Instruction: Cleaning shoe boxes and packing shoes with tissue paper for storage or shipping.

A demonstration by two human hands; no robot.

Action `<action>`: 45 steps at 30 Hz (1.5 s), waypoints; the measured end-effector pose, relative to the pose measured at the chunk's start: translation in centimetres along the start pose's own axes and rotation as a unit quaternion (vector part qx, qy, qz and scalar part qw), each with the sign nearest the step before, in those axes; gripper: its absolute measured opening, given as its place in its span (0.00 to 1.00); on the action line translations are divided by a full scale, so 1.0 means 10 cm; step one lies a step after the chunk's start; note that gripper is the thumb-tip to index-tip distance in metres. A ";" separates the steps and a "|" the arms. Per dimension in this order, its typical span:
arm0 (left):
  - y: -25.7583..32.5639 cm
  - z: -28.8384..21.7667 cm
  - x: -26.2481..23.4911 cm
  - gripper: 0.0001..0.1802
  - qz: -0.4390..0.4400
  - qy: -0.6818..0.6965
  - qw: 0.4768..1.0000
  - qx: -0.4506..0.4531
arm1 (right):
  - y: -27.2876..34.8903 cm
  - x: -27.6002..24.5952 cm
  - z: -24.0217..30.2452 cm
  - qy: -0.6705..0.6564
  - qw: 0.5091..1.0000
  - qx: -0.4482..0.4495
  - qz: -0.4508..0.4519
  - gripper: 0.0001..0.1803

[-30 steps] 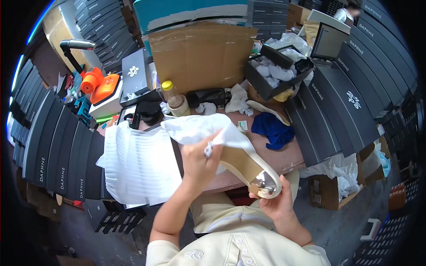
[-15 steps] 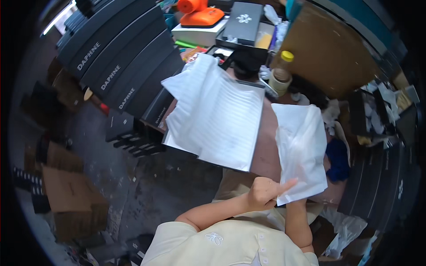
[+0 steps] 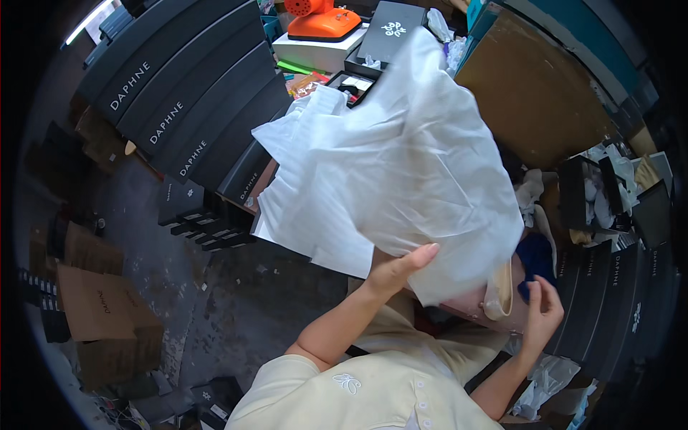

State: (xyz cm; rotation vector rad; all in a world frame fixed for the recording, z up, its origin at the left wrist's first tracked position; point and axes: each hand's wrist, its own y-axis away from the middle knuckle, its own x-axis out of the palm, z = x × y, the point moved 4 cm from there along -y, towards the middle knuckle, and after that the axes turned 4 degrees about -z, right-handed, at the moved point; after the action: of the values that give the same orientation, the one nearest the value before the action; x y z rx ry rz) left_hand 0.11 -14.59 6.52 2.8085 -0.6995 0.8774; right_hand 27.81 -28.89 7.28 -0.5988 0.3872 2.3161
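Note:
A thin white fabric bag (image 3: pixel 451 158), wrinkled and billowing, hangs across the middle of the work surface. My left hand (image 3: pixel 401 271) grips its near edge, thumb on top. To the right, my right hand (image 3: pixel 546 309) is off the bag, its fingers loosely bent and apart beside a dark blue cloth (image 3: pixel 539 259). Nothing shows in that hand. Between the bag and the right hand lies a cream shoe (image 3: pixel 498 297), partly covered by the bag. Ribbed white wrapping sheet (image 3: pixel 308 193) lies over a shallow box on the left, and the bag overlaps it.
Tall stacks of dark grey boxes (image 3: pixel 179 93) rise at the left, with more boxes (image 3: pixel 609 301) at the right. An orange device (image 3: pixel 322 25) stands at the back. A brown board (image 3: pixel 537 86) leans at the far right. Cardboard cartons (image 3: pixel 100 308) sit on the floor.
My right hand has come out of the white bag and moved right. My left hand has swung the bag up and left, spreading it over the box. The cream shoe has come into view.

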 end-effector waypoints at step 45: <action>-0.12 -0.72 -0.96 0.24 -0.156 -0.482 0.820 0.264 | 0.54 2.20 1.39 -0.416 0.877 -0.232 0.054 0.39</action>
State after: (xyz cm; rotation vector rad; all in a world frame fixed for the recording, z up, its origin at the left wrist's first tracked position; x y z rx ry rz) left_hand -9.99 -8.03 7.12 3.6243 0.0121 -0.6010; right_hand 5.52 -14.47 8.20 0.2593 -0.5674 2.5221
